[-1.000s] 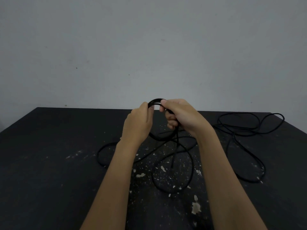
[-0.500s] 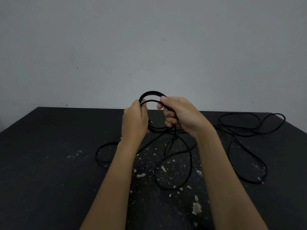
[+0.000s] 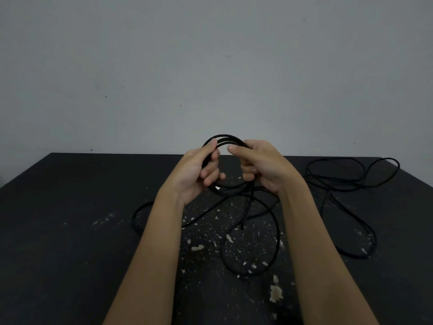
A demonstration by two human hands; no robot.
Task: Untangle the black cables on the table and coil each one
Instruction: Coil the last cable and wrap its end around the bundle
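Above the middle of the table (image 3: 70, 231), a small coil (image 3: 225, 137) of black cable is held upright between both hands, so that its turns are kept stacked and cannot spring apart. Its left side is gripped by the left hand (image 3: 194, 171), with the thumb laid along the turns and the fingers curled through the ring. Its right side is clasped by the right hand (image 3: 266, 167), whose fingers are likewise curled round the bundle. From the bottom of the coil an uncoiled length (image 3: 277, 233) is left trailing onto the tabletop in a wide loop, presumably as slack to be wound in, and a short end (image 3: 244, 216) hangs down. Further right, a second black cable (image 3: 351, 181) is left lying in loose loops, apparently set aside from the winding. Whether it is quite free of the first cannot be told. Pale flecks are scattered over the dark tabletop, and a plain grey wall is seen behind.
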